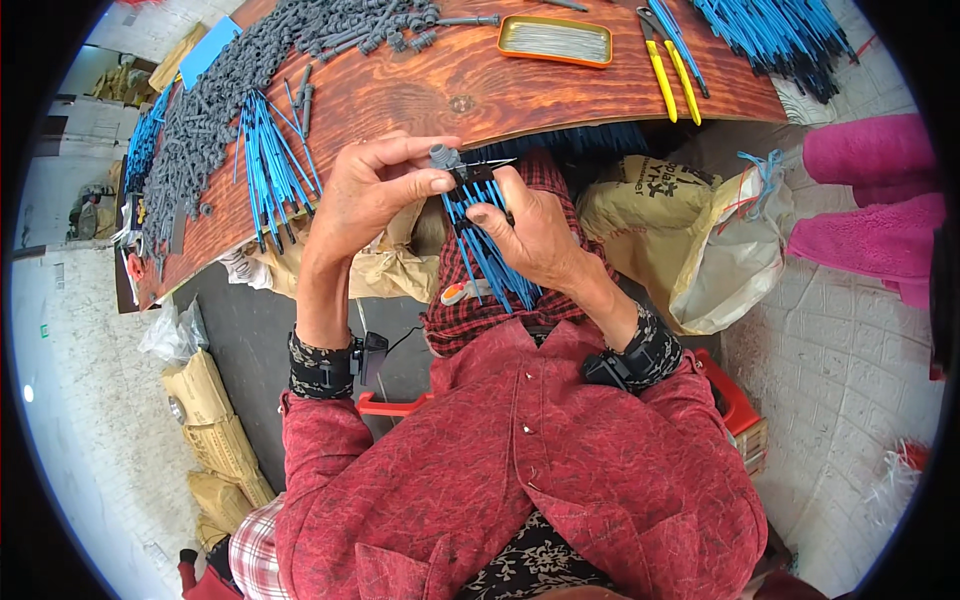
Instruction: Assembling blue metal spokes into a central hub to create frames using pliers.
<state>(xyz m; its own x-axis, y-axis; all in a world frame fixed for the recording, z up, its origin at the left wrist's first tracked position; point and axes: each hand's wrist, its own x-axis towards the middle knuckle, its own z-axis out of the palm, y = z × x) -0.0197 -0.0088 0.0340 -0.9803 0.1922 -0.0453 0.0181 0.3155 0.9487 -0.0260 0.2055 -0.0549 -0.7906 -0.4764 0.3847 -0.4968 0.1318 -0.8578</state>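
Between the thumb and fingers of my left hand (365, 195) is a small grey ribbed plastic fitting (444, 156). It sits at the black upper ends of a bundle of thin blue rods (488, 262); whether it is joined to one cannot be told. My right hand (535, 235) is closed around that bundle, thumb across the front, and the rods hang down over my lap. A thin pointed metal piece (496, 163) shows by the right index finger; what holds it is hidden. Both hands are just off the table's near edge.
On the wooden table (420, 100) lie a heap of grey fittings (235, 95), loose blue rods (270, 165), an orange-rimmed tin of thin metal pins (555, 42) and yellow-handled pliers (664, 75). More blue rods (780, 40) lie far right. Open sacks (690, 230) stand right of my lap; an orange-and-white tool (465, 291) rests on it.
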